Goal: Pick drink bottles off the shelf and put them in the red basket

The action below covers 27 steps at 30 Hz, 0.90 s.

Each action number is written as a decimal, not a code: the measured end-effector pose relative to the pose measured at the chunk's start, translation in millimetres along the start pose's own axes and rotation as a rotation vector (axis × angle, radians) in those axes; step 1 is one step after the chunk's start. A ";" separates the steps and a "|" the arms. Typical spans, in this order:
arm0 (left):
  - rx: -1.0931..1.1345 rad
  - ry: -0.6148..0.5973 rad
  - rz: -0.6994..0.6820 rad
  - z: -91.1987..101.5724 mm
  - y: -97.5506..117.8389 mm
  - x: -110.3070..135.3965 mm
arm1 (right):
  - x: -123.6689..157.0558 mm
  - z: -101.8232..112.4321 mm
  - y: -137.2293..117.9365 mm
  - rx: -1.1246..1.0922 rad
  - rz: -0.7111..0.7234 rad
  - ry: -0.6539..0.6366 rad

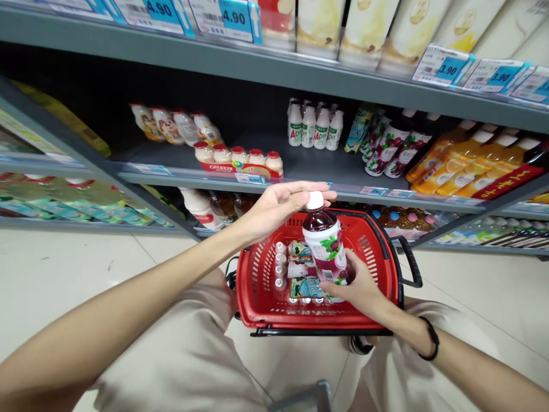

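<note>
A dark purple juice bottle (326, 243) with a white cap and a grape label stands upright over the red shopping basket (377, 269). My right hand (358, 286) is wrapped round the bottle's lower part. My left hand (278, 206) pinches the white cap from above with its fingertips. Inside the basket lie a pack of small silver-capped bottles (280, 266) and other small drink packs (302, 286).
Grey store shelves (266, 66) with blue price tags run ahead. On the middle shelf stand a red-capped yogurt drink pack (240, 160), white AD bottles (315, 129), more grape juice bottles (392, 146) and orange juice bottles (467, 163). Pale tiled floor (64, 269) lies to the left.
</note>
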<state>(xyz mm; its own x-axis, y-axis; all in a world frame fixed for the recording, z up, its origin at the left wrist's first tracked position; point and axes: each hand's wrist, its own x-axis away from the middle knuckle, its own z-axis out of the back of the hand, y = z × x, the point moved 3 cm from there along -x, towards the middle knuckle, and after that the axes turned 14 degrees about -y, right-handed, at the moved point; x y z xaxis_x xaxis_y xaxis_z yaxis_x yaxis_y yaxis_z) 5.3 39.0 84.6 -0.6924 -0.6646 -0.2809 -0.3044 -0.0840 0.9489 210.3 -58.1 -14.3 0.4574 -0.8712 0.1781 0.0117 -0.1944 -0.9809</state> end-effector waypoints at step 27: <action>0.012 -0.034 0.025 -15.8 -11.1 -5.8 | 14.7 -16.6 -12.1 -0.164 -0.143 -0.393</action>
<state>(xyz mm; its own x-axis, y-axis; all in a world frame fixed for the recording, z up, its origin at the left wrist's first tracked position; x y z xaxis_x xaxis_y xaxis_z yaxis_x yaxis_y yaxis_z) 23.0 32.1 77.9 -0.7216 -0.6408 -0.2622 -0.2945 -0.0587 0.9538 202.1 -76.0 1.5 0.7649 -0.5992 0.2363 -0.0271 -0.3965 -0.9176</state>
